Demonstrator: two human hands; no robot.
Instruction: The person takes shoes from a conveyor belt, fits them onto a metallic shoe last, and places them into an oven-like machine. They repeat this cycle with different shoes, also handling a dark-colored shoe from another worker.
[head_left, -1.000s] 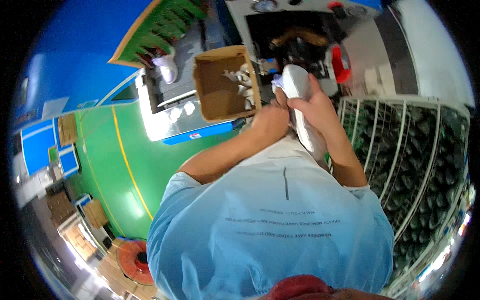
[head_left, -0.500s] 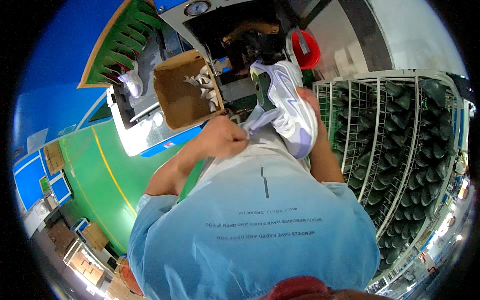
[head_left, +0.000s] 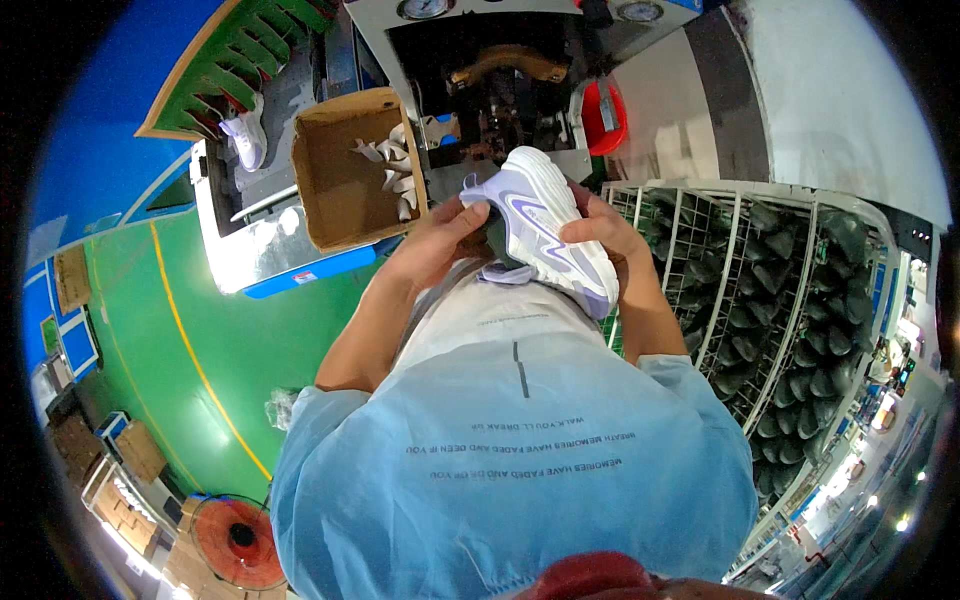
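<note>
A white sneaker with lilac trim (head_left: 545, 235) sits in front of the person's chest, held up between both hands, sole side turned outward and toe pointing down to the right. The left hand (head_left: 440, 240) has its grip closed on the heel end, fingers wrapped into the opening where a dark form shows inside. The right hand (head_left: 600, 235) grips the sneaker's other side, fingers curled over its edge. Just beyond the hands stands a dark machine (head_left: 500, 90) with a red part beside it. Left of it an open cardboard box (head_left: 340, 180) holds pale pieces. Farther left, another white shoe (head_left: 245, 140) lies on a grey surface (head_left: 270, 190). To the right, a wire rack (head_left: 780, 300) carries rows of dark shoe forms.
</note>
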